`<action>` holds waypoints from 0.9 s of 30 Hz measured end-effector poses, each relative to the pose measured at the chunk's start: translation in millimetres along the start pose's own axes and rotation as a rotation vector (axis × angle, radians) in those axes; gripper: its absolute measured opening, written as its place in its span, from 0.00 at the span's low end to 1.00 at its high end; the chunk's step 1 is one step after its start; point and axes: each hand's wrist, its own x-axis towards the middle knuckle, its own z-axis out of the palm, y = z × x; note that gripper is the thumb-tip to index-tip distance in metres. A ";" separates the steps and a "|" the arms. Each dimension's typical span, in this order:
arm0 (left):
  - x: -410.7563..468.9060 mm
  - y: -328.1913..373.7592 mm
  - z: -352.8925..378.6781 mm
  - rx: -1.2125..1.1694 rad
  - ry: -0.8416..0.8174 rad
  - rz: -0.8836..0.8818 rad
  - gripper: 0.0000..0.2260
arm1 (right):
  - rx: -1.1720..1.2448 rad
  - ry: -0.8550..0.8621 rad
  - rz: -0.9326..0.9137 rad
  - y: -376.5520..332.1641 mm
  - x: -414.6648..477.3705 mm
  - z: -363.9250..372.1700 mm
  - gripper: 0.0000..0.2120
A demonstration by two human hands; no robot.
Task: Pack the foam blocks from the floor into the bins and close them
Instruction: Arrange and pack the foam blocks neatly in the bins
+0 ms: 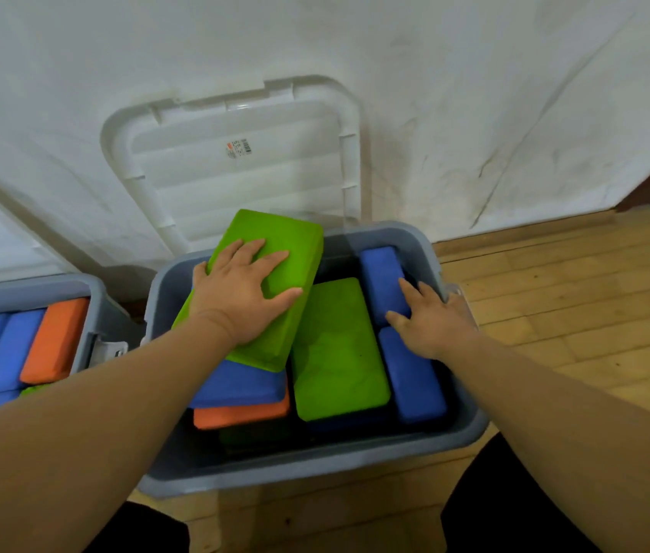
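Note:
A grey bin [315, 464] stands open in front of me, partly filled with foam blocks. My left hand [241, 291] lies flat with spread fingers on a tilted green block [299, 241] that leans over the bin's back left rim. Under it lie a blue block [243, 387] and an orange block [235, 417]. A second green block [337, 353] lies flat in the middle. My right hand [433, 319] rests with straight fingers on an upright blue block [381, 273] at the right wall; another blue block [413, 381] stands in front of it.
The bin's white lid [235, 161] leans against the white wall behind it. A second grey bin [92, 309] at the left holds blue blocks and an orange block [54, 341]. Wooden floor [575, 297] spreads to the right. My dark trouser legs show at the bottom.

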 end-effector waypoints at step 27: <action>-125.3 -127.2 -21.0 -0.746 0.193 -0.493 0.49 | 0.760 0.051 -0.552 -237.2 -73.3 -15.1 0.39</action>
